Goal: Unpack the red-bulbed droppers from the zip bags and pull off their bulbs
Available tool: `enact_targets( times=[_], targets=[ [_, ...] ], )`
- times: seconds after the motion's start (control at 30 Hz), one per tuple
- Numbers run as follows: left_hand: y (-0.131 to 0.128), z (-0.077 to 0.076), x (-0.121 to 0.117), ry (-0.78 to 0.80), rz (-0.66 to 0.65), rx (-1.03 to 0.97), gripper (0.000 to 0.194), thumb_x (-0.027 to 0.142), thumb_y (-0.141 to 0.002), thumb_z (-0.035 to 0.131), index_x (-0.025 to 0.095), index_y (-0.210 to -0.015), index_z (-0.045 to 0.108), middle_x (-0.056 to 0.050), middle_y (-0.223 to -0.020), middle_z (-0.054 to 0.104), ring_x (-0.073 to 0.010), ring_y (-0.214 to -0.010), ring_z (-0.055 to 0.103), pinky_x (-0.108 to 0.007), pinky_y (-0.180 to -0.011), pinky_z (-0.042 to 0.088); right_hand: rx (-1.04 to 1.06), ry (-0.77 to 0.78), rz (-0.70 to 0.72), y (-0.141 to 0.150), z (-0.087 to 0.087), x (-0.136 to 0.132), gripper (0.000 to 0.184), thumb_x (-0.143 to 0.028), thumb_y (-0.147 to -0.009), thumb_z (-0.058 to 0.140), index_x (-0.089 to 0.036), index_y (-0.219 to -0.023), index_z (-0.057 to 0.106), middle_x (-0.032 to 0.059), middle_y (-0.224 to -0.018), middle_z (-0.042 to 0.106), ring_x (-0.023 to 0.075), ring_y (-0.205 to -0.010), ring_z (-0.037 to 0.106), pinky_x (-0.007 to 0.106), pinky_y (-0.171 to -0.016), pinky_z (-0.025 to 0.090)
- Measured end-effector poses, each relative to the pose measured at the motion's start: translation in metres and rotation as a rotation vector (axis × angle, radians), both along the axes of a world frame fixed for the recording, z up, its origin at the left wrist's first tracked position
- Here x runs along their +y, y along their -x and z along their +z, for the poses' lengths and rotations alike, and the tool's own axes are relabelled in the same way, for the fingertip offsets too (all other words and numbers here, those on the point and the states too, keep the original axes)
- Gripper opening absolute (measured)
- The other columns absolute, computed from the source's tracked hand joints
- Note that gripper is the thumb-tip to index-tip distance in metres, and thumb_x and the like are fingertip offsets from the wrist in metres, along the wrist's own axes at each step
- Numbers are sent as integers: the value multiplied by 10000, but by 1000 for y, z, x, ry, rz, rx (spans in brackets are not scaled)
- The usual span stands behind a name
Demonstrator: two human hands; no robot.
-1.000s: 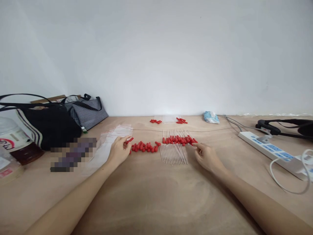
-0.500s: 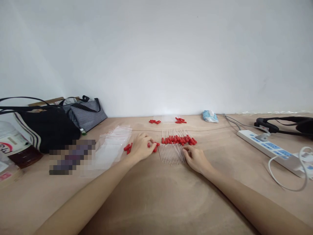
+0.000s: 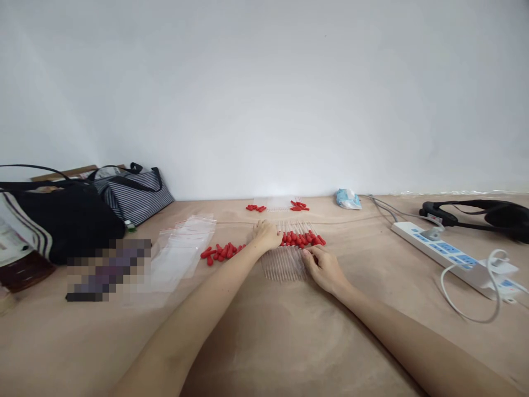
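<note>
A row of clear droppers with red bulbs [image 3: 297,242] lies side by side in the middle of the wooden table [image 3: 264,331]. My left hand [image 3: 266,234] rests at the row's left end, fingers curled against the red bulbs. My right hand [image 3: 320,267] lies at the row's near right side, fingers bent onto the clear tubes. A loose heap of red rubber bulbs [image 3: 221,252] lies left of my left forearm. Clear zip bags [image 3: 177,253] are stacked further left. A second small group of droppers [image 3: 279,205] lies near the wall.
Black and striped bags [image 3: 82,209] stand at the far left beside a bottle [image 3: 16,259]. A white power strip [image 3: 450,256] with a looped cable runs along the right, behind it a black headset [image 3: 479,215]. A blue tissue pack [image 3: 346,198] sits near the wall.
My left hand has moved right from the loose bulbs to the left end of the dropper row. My right hand has drawn in to the row's near side. The camera has turned a little to the right.
</note>
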State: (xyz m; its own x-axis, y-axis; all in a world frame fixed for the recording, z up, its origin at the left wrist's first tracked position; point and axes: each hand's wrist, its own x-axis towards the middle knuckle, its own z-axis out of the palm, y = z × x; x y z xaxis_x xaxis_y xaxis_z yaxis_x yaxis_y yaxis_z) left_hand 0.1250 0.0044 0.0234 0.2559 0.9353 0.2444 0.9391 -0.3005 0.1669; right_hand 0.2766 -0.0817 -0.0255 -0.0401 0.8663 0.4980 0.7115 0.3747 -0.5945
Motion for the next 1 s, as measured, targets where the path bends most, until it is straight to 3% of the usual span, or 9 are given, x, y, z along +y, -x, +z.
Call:
enact_targets(
  times=[0.13, 0.27, 0.37, 0.47, 0.53, 0.67, 0.73, 0.87, 1.0],
  targets=[
    [8, 8, -7, -57, 61, -43, 240, 271, -759, 440, 139, -651, 608, -129, -817, 602, -285, -897, 512, -374, -736, 406, 67, -45, -36, -4, -3, 2, 320, -346, -845, 352, -164, -735, 591, 72, -747, 598, 175, -703, 551, 299, -663, 427],
    [41, 15, -38, -151, 2, -78, 229, 261, -798, 422, 155, -678, 586, -79, -859, 580, -223, -928, 485, -328, -803, 390, 39, -203, -61, -6, 1, 0, 280, -347, -819, 418, -156, -928, 592, 95, -873, 589, 192, -801, 536, 328, -717, 433],
    [74, 10, -71, -320, -246, -58, 196, 255, -814, 431, 154, -703, 558, -54, -805, 558, -193, -817, 483, -319, -737, 402, -131, -359, 26, 0, 8, -8, 406, -383, -786, 497, -169, -1130, 517, 121, -1077, 540, 224, -995, 479, 378, -837, 384],
    [98, -3, -96, -472, -473, 18, 145, 224, -812, 456, 157, -730, 554, -48, -816, 567, -182, -786, 482, -322, -724, 394, -357, -448, 160, 13, 13, -16, 443, -417, -779, 523, -225, -1178, 494, 99, -1191, 499, 239, -1087, 423, 426, -903, 303],
    [105, -12, -104, -564, -551, 67, 111, 203, -803, 477, 159, -738, 556, -48, -820, 577, -178, -782, 488, -318, -723, 392, -433, -490, 228, 24, 12, -20, 348, -402, -795, 517, -258, -1110, 547, 62, -1129, 557, 221, -1063, 442, 444, -932, 241],
    [104, -22, -107, -637, -627, 83, 108, 195, -793, 491, 162, -714, 557, -47, -784, 591, -178, -761, 506, -323, -715, 403, -425, -531, 305, 39, 7, -21, 172, -314, -828, 501, -266, -936, 625, -10, -765, 644, 151, -863, 515, 435, -934, 185],
    [100, -24, -107, -585, -625, 21, 91, 208, -791, 496, 160, -764, 568, -58, -833, 603, -186, -805, 521, -333, -740, 415, -411, -521, 323, 41, 6, -22, 166, -273, -836, 484, -245, -893, 637, -17, -651, 615, 136, -782, 512, 420, -917, 201],
    [94, -29, -104, -409, -650, -136, 209, 279, -805, 513, 169, -976, 558, -70, -1000, 614, -186, -946, 540, -341, -835, 419, -390, -502, 347, 41, 7, -25, 184, -247, -839, 461, -219, -884, 637, -10, -621, 590, 128, -721, 486, 403, -890, 227],
    [96, -35, -104, -385, -695, -235, 111, 212, -833, 482, 203, -816, 592, -2, -880, 674, -164, -926, 587, -394, -936, 351, -373, -524, 402, 41, 8, -28, 164, -240, -824, 479, -230, -875, 634, -22, -590, 580, 125, -708, 472, 403, -886, 219]
  ],
)
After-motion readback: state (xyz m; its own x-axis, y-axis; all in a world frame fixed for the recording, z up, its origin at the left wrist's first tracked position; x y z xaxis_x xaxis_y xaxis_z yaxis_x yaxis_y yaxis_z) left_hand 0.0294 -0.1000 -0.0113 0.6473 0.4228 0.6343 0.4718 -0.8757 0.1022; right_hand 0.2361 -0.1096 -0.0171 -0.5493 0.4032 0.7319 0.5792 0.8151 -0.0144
